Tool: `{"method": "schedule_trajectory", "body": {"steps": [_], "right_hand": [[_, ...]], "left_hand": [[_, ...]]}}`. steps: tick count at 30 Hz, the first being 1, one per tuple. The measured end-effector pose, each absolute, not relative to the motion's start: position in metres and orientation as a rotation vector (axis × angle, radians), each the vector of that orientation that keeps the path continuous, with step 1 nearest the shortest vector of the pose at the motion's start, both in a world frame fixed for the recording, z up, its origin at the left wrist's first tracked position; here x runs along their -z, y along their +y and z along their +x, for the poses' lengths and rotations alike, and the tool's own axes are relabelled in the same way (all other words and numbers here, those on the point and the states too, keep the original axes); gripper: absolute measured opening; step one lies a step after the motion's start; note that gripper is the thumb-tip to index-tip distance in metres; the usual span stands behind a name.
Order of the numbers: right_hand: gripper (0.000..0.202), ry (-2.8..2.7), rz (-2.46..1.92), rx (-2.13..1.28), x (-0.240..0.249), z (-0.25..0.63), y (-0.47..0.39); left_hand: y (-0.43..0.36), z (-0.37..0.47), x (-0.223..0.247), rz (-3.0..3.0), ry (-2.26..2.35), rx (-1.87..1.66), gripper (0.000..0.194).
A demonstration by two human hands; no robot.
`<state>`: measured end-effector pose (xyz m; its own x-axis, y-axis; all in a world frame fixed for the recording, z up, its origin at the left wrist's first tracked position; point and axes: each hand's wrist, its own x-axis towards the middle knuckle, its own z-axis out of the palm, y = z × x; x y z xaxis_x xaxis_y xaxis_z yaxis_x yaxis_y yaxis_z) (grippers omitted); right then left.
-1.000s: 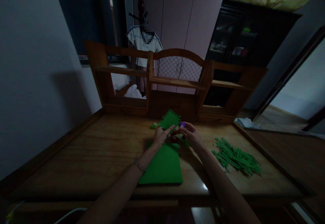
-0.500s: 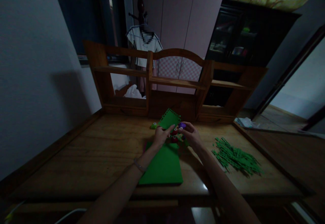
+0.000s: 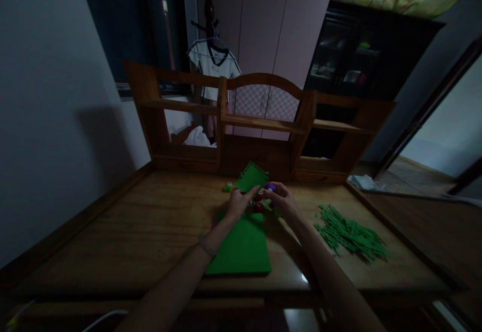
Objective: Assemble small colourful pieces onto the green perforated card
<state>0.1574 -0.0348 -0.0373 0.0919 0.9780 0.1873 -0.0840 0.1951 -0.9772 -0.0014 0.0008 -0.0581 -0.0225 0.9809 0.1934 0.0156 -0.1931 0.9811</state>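
Note:
My right hand (image 3: pixel 283 200) is closed on a small purple piece (image 3: pixel 270 187) above the middle of the table. Beside it, my left hand (image 3: pixel 239 202) has its thumb and fingers pressed together at the near edge of a green sheet (image 3: pixel 251 175) with notched edges; what it grips is too small to make out. Small red pieces with eyes (image 3: pixel 259 206) lie between the hands. A light green piece with an eye (image 3: pixel 228 187) sits left of the sheet. Nearer the front edge lies a thick green foam stack (image 3: pixel 243 246), partly under my left wrist.
A heap of thin green strips (image 3: pixel 352 234) lies on the right of the wooden table (image 3: pixel 124 231). A wooden shelf unit (image 3: pixel 263 120) stands along the back edge. A white cable (image 3: pixel 105 316) shows at the lower left.
My right hand has shifted very slightly around the purple piece. My left hand and the things on the table look the same.

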Motion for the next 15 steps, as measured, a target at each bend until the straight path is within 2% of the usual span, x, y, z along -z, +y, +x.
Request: {"method": "schedule_trajectory", "body": {"steps": [15], "right_hand": [[0.043,-1.190,-1.012,-1.050,0.0341,0.1576,-0.0367]], "left_hand": [[-0.0002,0.0019,0.0605,1.469,1.120,-1.342,0.044]]}}
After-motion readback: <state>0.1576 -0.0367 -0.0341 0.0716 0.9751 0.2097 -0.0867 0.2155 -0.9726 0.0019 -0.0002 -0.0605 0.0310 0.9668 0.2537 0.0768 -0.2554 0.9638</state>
